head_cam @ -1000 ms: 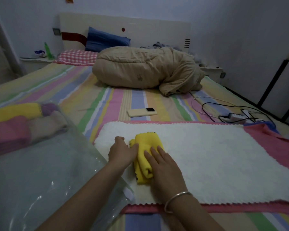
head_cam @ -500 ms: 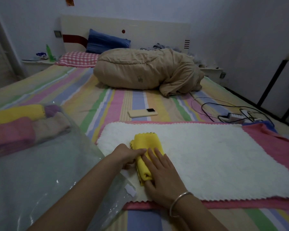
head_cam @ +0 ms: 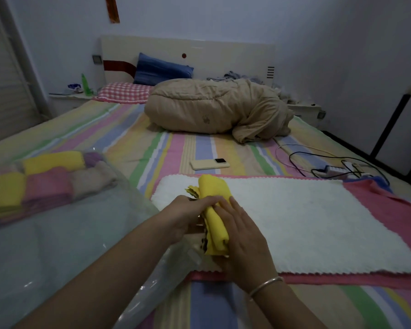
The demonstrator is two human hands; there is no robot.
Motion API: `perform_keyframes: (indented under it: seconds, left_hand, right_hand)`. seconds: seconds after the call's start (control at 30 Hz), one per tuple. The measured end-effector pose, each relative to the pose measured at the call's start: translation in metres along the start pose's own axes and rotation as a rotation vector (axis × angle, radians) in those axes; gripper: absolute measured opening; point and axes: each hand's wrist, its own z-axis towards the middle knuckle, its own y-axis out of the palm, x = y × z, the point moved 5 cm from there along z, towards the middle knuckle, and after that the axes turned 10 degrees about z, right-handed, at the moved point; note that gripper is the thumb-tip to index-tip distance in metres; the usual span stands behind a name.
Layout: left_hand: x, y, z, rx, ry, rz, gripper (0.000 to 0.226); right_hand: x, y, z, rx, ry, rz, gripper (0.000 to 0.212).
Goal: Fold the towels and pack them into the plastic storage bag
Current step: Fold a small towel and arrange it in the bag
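A folded yellow towel [head_cam: 215,211] sits at the near left end of a white towel [head_cam: 294,224] spread on the bed, with a pink towel [head_cam: 384,205] under it. My left hand [head_cam: 188,214] grips the yellow towel's left side, fingers curled over its top. My right hand [head_cam: 243,236] lies against its right side with fingers straight. The clear plastic storage bag [head_cam: 57,245] lies to the left and holds several folded towels [head_cam: 45,179] in yellow, pink, beige and purple.
A phone [head_cam: 210,163] lies on the striped sheet beyond the white towel. Cables and a power strip [head_cam: 335,169] sit at the right. A rolled beige quilt [head_cam: 214,110] and pillows fill the head of the bed.
The yellow towel has been lifted and turned up between both hands; my left hand now grips it from the side instead of pressing it flat. The view moved closer.
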Motion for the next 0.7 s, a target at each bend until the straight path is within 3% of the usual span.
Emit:
perform_keyframes:
  seconds: [0.1,0.23,0.33,0.4,0.47,0.53,0.7]
  left_hand:
    - [0.006,-0.013,-0.034,-0.107,0.087,-0.068,0.038]
    - [-0.013,-0.053,-0.075,-0.042,0.197,-0.002,0.031]
    - [-0.052,-0.087,-0.103,0.137,0.319,0.338,0.016]
    - [-0.081,-0.099,-0.121,0.247,0.377,0.755,0.028]
    - [-0.108,-0.101,-0.134,0.315,0.432,1.127,0.046]
    - [-0.124,-0.099,-0.140,0.350,0.531,1.337,0.056]
    - [-0.125,-0.102,-0.145,0.444,0.665,1.480,0.054]
  right_hand:
    - [-0.020,-0.006,0.001,0.131,0.067,0.214,0.064]
    - [-0.037,-0.005,-0.001,0.209,0.510,0.649,0.050]
    - [-0.042,0.014,-0.014,0.299,0.986,1.324,0.030]
    - [-0.053,0.025,-0.026,0.257,1.232,1.657,0.021]
    - [-0.065,0.029,-0.035,0.225,1.324,1.801,0.024]
    - [-0.073,0.033,-0.045,0.227,1.377,1.857,0.032]
    - [-0.084,0.036,-0.063,0.268,1.385,1.942,0.027]
